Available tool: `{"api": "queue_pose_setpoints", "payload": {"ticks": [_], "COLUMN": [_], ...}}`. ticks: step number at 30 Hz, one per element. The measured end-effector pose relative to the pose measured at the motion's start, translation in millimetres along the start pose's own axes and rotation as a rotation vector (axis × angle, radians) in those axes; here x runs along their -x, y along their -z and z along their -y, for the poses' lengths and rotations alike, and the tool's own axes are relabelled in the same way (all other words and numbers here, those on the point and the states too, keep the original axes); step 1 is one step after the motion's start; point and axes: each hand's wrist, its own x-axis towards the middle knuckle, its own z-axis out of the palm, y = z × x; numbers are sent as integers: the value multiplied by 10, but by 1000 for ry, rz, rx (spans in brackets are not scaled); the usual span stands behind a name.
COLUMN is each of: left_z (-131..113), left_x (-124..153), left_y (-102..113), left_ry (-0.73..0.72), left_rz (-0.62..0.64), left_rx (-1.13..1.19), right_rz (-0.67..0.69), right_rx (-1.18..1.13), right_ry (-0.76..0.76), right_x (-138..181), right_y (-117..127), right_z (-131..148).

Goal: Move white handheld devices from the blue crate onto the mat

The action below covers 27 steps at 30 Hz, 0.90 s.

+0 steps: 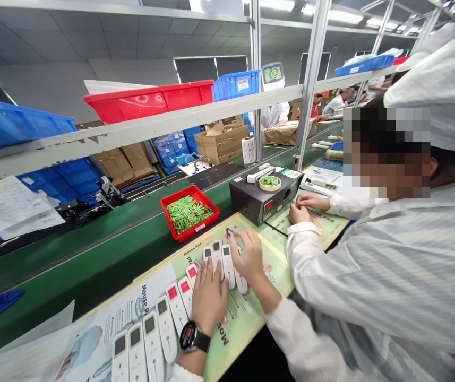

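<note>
A row of several white handheld devices (159,323) with small screens and red labels lies side by side on a printed mat (247,313). My left hand (209,297), with a black watch on the wrist, rests flat on the middle of the row, fingers stretched out. At the far end of the row, my right hand (247,254) lies with its fingers spread over the last devices. Neither hand lifts anything. Behind them stands a red tray (171,204) full of green batteries.
A black box instrument (259,199) with a small dish of batteries on top stands right of the tray. A co-worker in a striped coat sits close on my right, hands (305,207) at the mat. A green conveyor belt (92,254) runs behind; shelves above hold red and blue bins.
</note>
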Motion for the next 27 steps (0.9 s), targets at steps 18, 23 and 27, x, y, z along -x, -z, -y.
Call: {"api": "queue_pose_setpoints", "payload": {"ticks": [18, 23, 27], "left_z": [-252, -275, -301], "left_x": [252, 211, 125], "left_y": [-158, -175, -131], "left_ry": [151, 175, 168], "left_rz": [-147, -185, -194], "left_rx": [75, 45, 32], "right_rz": [547, 567, 599], "right_rx": [334, 383, 409], "right_ry": [118, 116, 102], "right_x": [801, 778, 741], "right_y": [332, 263, 204], "right_z": [-181, -171, -181]}}
